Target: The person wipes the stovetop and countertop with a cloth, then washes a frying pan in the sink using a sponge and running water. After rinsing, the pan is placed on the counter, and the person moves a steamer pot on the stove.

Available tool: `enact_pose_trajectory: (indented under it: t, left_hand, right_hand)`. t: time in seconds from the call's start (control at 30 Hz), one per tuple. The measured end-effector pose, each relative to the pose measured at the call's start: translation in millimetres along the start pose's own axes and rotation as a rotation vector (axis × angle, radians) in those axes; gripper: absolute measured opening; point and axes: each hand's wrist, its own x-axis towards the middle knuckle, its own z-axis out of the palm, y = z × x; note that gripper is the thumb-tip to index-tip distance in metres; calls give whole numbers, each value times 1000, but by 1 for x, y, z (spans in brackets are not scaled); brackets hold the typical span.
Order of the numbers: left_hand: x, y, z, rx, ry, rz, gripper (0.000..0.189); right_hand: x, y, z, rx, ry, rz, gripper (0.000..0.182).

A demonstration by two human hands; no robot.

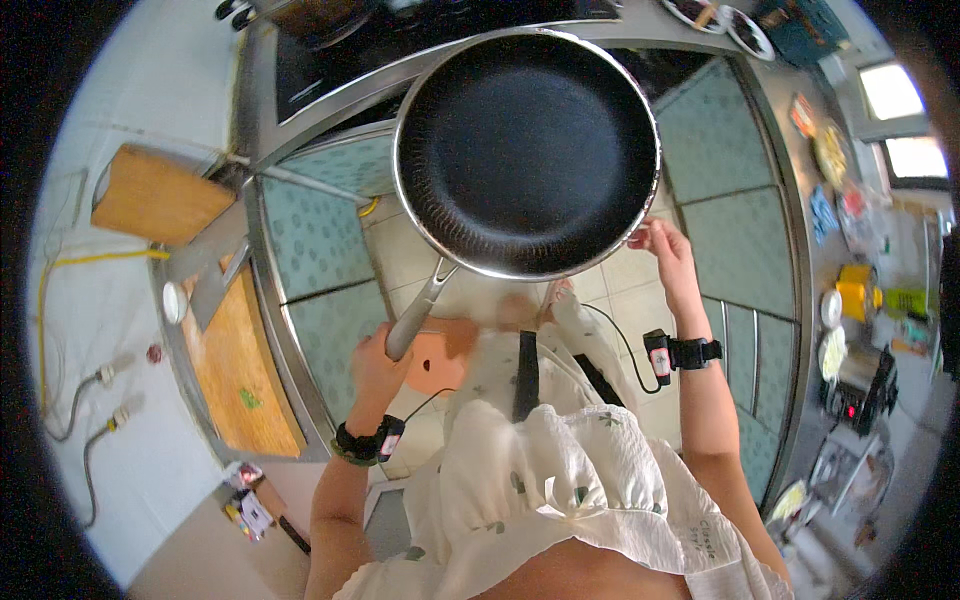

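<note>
A large black non-stick frying pan (525, 157) with a bright metal rim is held up in front of me, its inside facing the camera and bare of food. My left hand (381, 367) is closed around the pan's grey handle. At the pan's lower right rim is my right hand (664, 251), fingers bent and close together; whether they touch or pinch the rim cannot be told. Both wrists wear black straps with small devices and cables. Below the handle, an orange plastic stool (436, 364) stands on the tiled floor.
Behind the pan is a black hob (435, 45) with a pot at its left. On the left counter, a cleaver (217, 289) lies on a wooden cutting board (251, 375); another board (161, 195) leans nearby. The right counter (814, 262) holds plates of food, a yellow container and a metal appliance.
</note>
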Motion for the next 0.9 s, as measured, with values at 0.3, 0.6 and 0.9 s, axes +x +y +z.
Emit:
enact_pose_trajectory:
  t: [0.3,0.6,0.9]
  left_hand:
    - [40,50,-11,121,-64,459,32]
    - [48,157,15,122,-211,1009,36]
    - [-34,284,98,119,-397,1350,28]
  right_hand:
    - [-96,-21,-50,-129,490,-168,16]
    - [-250,5,-110,-295,973,-74,15]
    - [-420,41,-170,-392,1365,117,20]
